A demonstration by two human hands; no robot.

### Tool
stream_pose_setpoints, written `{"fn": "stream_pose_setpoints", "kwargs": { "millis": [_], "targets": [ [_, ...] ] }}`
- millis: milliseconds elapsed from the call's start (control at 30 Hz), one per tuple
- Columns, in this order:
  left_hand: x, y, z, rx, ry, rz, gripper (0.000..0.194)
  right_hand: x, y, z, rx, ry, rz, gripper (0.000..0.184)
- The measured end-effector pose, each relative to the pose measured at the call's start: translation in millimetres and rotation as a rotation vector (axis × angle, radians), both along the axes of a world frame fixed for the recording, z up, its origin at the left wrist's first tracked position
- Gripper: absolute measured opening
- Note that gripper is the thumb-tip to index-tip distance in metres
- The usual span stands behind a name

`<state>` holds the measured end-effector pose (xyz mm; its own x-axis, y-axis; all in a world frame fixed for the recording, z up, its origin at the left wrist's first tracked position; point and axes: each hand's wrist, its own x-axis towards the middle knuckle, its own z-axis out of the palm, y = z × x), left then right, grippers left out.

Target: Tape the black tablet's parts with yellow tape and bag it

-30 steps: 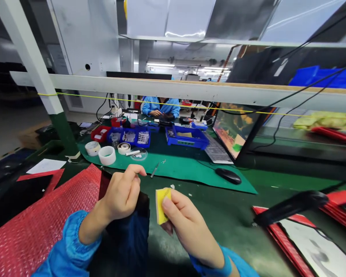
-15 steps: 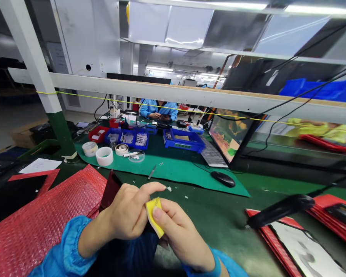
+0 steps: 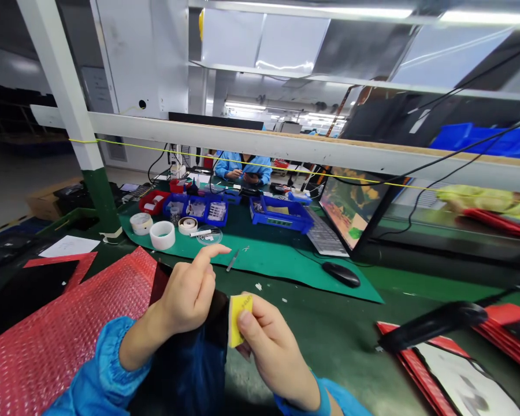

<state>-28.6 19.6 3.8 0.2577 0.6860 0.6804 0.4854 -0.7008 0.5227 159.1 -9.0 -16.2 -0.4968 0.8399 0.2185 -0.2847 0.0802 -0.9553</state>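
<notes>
My right hand (image 3: 271, 346) pinches a small yellow piece with dark printing (image 3: 241, 318) between thumb and fingers; its left edge looks white. To the left, my left hand (image 3: 186, 294) has its index finger stretched out and its other fingers curled. The left thumb is hidden, and I cannot make out what those curled fingers hold. Behind and below the left hand stands a dark glossy panel (image 3: 214, 341), tilted over my lap and partly covered by my forearm. The yellow piece is close to the panel's right edge; whether they touch, I cannot tell.
Red bubble bags (image 3: 69, 329) lie at left. On the green mat (image 3: 268, 260) are tape rolls (image 3: 162, 235), blue bins (image 3: 281, 214), tweezers (image 3: 233, 260) and a mouse (image 3: 341, 274). At right, a black arm (image 3: 433, 326) overhangs red packages. Beyond sits a person (image 3: 242, 167).
My hands have drawn apart. The left has moved up with its index finger raised, away from the yellow piece. The right keeps hold of that piece, now turned more upright.
</notes>
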Motion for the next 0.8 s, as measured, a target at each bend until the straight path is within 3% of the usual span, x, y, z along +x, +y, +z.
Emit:
{"fn": "stream_pose_setpoints", "kwargs": {
  "millis": [167, 367, 567, 800],
  "targets": [
    [7.8, -4.3, -1.4, 0.027, 0.060, -0.082, 0.043, 1.5, -1.0, 1.9, 0.040, -0.027, -0.017, 0.050],
    [11.7, -11.3, -3.0, 0.198, 0.199, -0.156, 0.052, 4.7, 1.2, 2.1, -0.175, 0.029, 0.132, 0.056],
    [12.8, -7.0, -4.0, 0.370, 0.158, -0.208, 0.052, 2.9, 1.4, 11.4, -0.352, 0.022, 0.267, 0.058],
    [14.8, -1.5, -5.0, 0.403, 0.100, -0.250, 0.053, 3.9, 3.3, 13.2, -0.445, 0.022, 0.351, 0.062]
  ]
}}
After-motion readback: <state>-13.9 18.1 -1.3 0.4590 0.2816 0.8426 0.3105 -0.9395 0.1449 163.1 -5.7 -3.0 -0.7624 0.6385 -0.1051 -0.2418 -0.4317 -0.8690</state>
